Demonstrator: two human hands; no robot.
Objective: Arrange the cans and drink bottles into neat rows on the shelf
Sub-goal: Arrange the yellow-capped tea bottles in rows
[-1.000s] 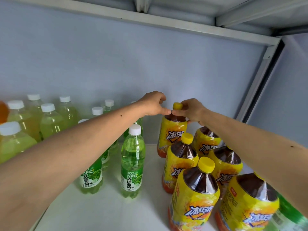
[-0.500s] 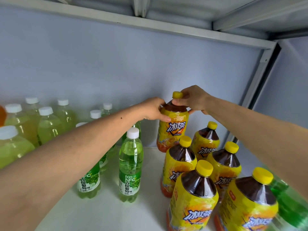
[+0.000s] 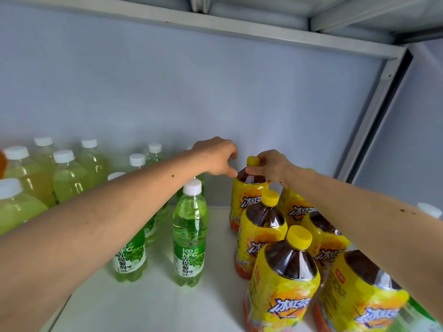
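A yellow-labelled iced tea bottle (image 3: pixel 247 200) with a yellow cap stands at the back of the white shelf (image 3: pixel 155 303). My right hand (image 3: pixel 271 167) grips its neck just below the cap. My left hand (image 3: pixel 215 156) hovers left of the bottle with fingers loosely curled, and only the thumb tip touches the bottle's shoulder. In front of this bottle two more iced tea bottles (image 3: pixel 262 233) (image 3: pixel 285 279) form a row. A second row of iced tea bottles (image 3: pixel 323 243) runs to the right, partly hidden by my right forearm.
Two green grape drink bottles (image 3: pixel 190 236) (image 3: pixel 130 255) stand mid-shelf, with more behind under my left arm. Several pale yellow-green bottles (image 3: pixel 69 178) fill the left side. The grey back wall is close behind, and a metal post (image 3: pixel 374 111) bounds the right. A green bottle (image 3: pixel 422 310) shows at the lower right.
The back iced tea bottle, held higher by both hands half a second ago, now stands lower on the shelf. My left hand has come off its side.
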